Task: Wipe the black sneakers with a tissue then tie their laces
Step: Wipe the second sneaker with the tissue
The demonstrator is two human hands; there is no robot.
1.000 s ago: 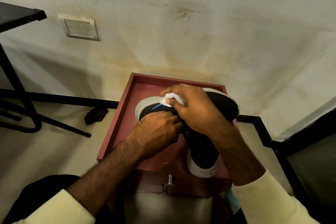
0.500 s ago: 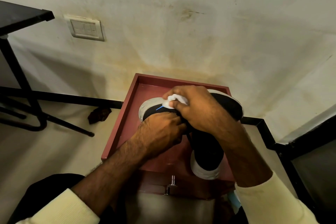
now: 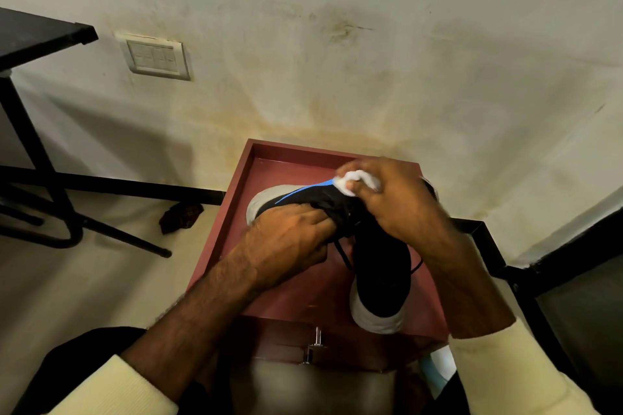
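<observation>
Two black sneakers with white soles sit on a dark red cabinet top (image 3: 236, 209). One sneaker (image 3: 303, 197) lies sideways at the back, with a blue stripe on its side. My left hand (image 3: 286, 246) grips its opening. My right hand (image 3: 397, 202) presses a crumpled white tissue (image 3: 357, 178) against the right part of that sneaker's side. The second sneaker (image 3: 381, 283) points toward me, its white toe at the cabinet's front edge. Loose black laces (image 3: 342, 254) hang between the two shoes.
The cabinet stands against a stained wall with a switch plate (image 3: 156, 59). A black table (image 3: 37, 37) and its legs are at the left. A dark scrap (image 3: 182, 216) lies on the floor. Black framing (image 3: 488, 246) runs at the right. A metal handle (image 3: 313, 345) is on the cabinet's front.
My right hand has slid the tissue to the right along the sideways sneaker, uncovering more of its blue stripe. My left hand keeps its grip.
</observation>
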